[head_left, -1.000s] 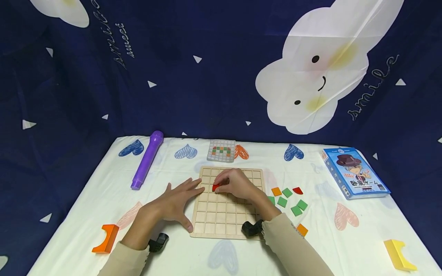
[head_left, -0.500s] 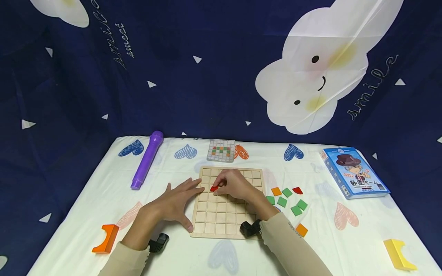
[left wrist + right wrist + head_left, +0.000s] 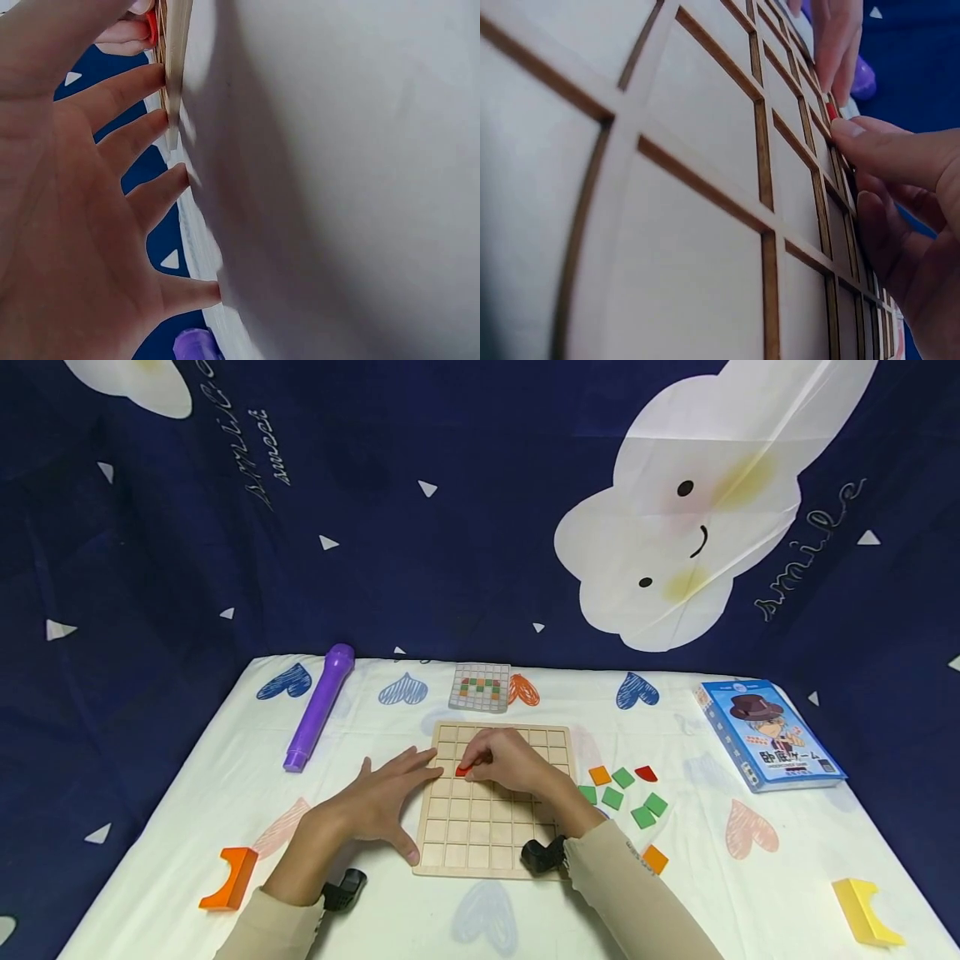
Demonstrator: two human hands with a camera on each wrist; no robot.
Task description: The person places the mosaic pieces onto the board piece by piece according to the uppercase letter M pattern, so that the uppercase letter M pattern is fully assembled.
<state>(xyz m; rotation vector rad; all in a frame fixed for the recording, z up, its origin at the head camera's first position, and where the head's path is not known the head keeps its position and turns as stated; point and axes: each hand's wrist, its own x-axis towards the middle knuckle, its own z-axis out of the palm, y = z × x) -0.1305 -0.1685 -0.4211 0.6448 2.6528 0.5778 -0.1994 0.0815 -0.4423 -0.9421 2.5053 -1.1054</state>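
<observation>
A wooden grid board (image 3: 480, 833) lies flat in the middle of the table. Over its upper left part, my right hand (image 3: 510, 760) pinches a small red tile (image 3: 462, 772) between thumb and fingertips, right at a cell of the grid. In the right wrist view the red tile (image 3: 831, 111) shows as a sliver beside the thumb tip. My left hand (image 3: 375, 802) is spread, with fingertips and thumb at the board's left edge. The left wrist view shows that palm (image 3: 82, 217) with straight fingers, two of them at the board's side (image 3: 177, 67).
Right of the board lie loose green tiles (image 3: 612, 797), orange tiles (image 3: 599, 775) and another red tile (image 3: 646, 774). A pattern card (image 3: 480, 688) sits behind the board. Around them are a purple microphone (image 3: 320, 708), a blue game box (image 3: 772, 735), an orange block (image 3: 230, 880) and a yellow block (image 3: 867, 913).
My right hand has shifted slightly left with the red tile, which now lies flatter and lower against the grid. My left hand keeps its place at the board's edge.
</observation>
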